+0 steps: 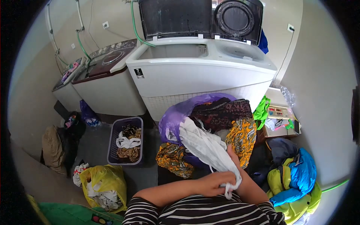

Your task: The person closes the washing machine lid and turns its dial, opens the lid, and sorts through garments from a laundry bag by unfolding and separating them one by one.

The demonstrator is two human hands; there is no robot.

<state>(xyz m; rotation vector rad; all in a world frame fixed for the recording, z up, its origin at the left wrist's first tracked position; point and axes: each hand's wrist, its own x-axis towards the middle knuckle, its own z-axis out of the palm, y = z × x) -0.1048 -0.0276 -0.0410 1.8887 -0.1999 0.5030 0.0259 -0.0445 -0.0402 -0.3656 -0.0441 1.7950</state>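
Note:
A long white cloth [206, 144] stretches from the open purple bag [174, 114] down to my hands. My left hand [216, 183] has its fingers closed round the cloth's lower end, near my striped shirt. My right hand [233, 156] is beside the cloth, partly hidden behind it; its grip cannot be made out. Dark patterned cloth [223, 114] lies in the bag, with orange patterned cloth [243, 140] at its right and more at its lower left.
Behind the bag stands a white twin-tub washing machine [202, 75], lids raised. A purple basket [109, 150] of clothes and a yellow bag [108, 174] are on the left. Blue and lime clothes [302, 176] lie at right, below a low box [268, 131] with small items.

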